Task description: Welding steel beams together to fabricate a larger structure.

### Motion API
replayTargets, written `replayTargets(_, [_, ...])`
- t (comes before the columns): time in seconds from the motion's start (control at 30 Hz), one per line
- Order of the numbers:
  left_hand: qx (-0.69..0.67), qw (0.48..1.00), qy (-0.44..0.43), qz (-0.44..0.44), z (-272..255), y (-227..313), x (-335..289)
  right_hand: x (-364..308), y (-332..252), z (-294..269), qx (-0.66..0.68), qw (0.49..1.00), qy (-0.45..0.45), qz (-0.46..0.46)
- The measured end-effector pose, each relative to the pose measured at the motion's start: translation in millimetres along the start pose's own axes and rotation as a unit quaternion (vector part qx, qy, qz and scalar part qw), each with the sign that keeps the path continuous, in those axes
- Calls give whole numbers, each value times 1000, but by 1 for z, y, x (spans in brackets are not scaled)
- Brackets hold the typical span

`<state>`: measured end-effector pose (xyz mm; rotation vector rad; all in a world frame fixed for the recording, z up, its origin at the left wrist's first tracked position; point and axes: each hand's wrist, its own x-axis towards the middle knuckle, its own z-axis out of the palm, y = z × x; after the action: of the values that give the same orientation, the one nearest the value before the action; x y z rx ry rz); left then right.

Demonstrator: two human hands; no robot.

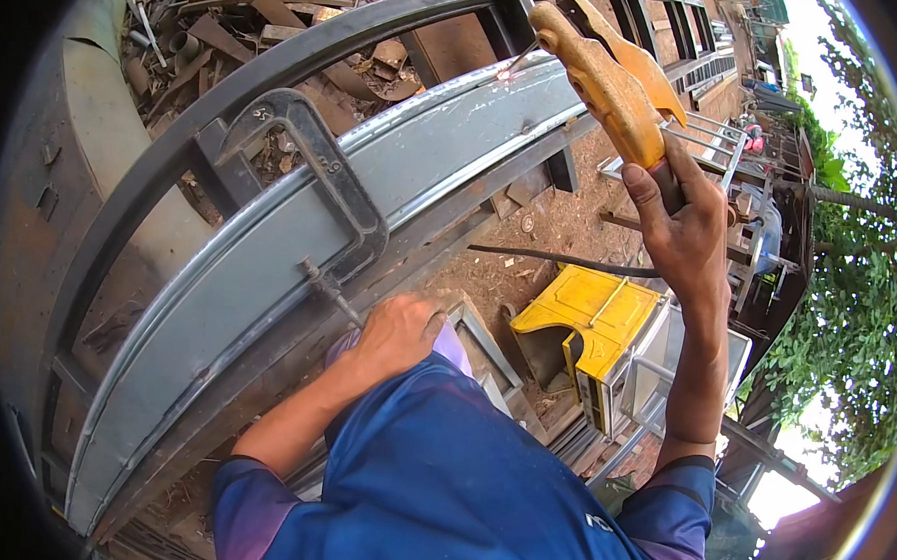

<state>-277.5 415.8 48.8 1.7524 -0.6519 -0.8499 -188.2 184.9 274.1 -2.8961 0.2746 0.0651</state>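
My right hand (pixel 687 205) is raised and wrapped round the handle of an orange welding electrode holder (pixel 627 93). From its jaws a thin electrode (pixel 520 59) slants down to a curved grey metal channel (pixel 425 139), where a small reddish spot shows. A dark C-clamp (pixel 319 159) spans the channel, its threaded screw (pixel 333 293) running down toward my left hand (pixel 401 333). That hand lies curled by the screw's end, above my knee, back upward. Its fingertips are hidden, so whether it grips the screw cannot be made out.
A dark curved frame with crossbars (pixel 278 67) runs along the channel's far side. Scrap metal (pixel 219 40) lies beyond it. Between my arms stands a yellow-topped metal machine (pixel 592 316), with a black cable (pixel 565 257) above it. Metal racks and trees are at the right.
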Motion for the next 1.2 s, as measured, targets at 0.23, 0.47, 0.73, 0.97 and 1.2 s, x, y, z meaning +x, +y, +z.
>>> replayTargets(0.23, [-1, 1000, -5, -7, -2, 2, -2, 6, 16, 2, 13, 994, 31, 102])
replayTargets(0.47, [-5, 1000, -15, 7, 4, 3, -2, -24, 5, 23, -15, 997, 16, -72])
replayTargets(0.73, [-4, 999, -13, 53, 8, 6, -2, -62, 6, 57, -166, 971, -150, -79])
replayTargets(0.97, [-132, 991, -20, 29, -9, 27, 7, -95, -9, 74, 378, 869, 169, 271])
replayTargets(1.2, [-308, 945, 60, 92, -9, 98, 21, -124, -17, 107, 457, 851, 178, 188])
